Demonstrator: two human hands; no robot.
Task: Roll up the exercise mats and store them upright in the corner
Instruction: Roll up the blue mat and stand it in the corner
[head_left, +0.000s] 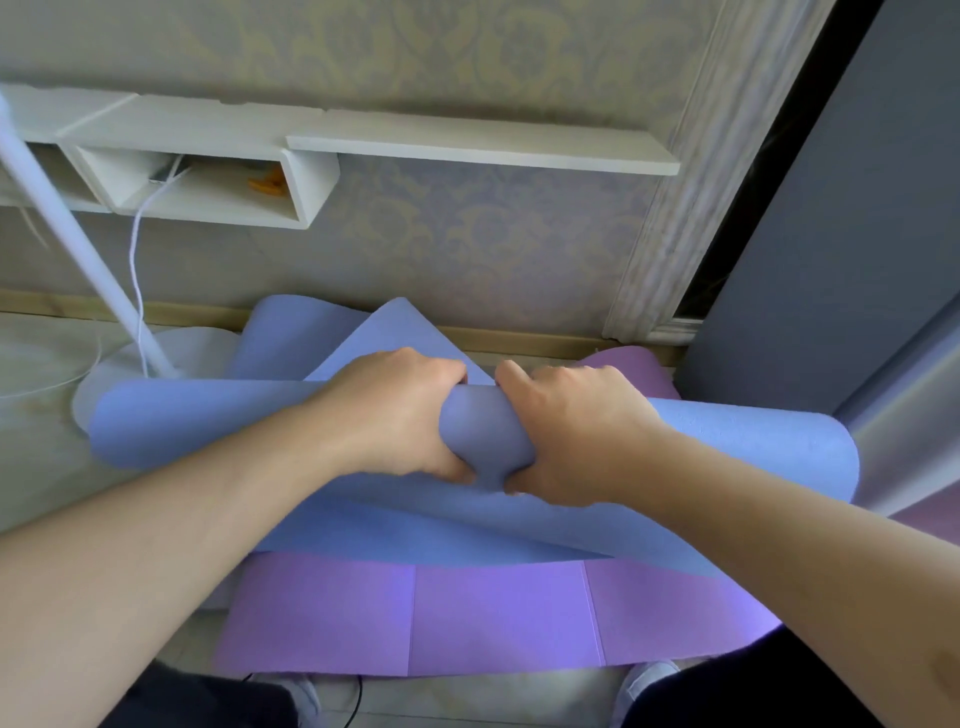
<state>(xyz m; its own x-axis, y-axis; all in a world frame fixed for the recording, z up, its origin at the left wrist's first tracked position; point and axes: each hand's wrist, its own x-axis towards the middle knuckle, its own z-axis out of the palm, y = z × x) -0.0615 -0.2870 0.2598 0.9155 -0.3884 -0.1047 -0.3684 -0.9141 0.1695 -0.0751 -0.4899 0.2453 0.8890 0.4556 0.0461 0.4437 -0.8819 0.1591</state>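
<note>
The left hand (400, 415) and the right hand (576, 431) sit side by side, and both squeeze the middle of the blue mat (727, 441). The fingers curl right round it and pinch it thin there, so the roll looks like a bow tie. That tells me the blue mat is soft, squashy foam. It is probably light and bendy, not slippery. I think it would roll neater with the hands farther apart, nearer its two ends, so it does not sag or come loose.

The blue mat is only partly rolled. A loose flap of it sticks up behind the hands, toward the wall (493, 234). Its top looks smooth and a bit grainy.

Under the blue mat lies the purple mat (493, 613), flat on the floor, with straight fold lines across it. It is not rolled yet.

Left of the blue mat stands a white pole (78, 244) on a round base, with a thin white cord (136, 249) hanging beside it.
</note>
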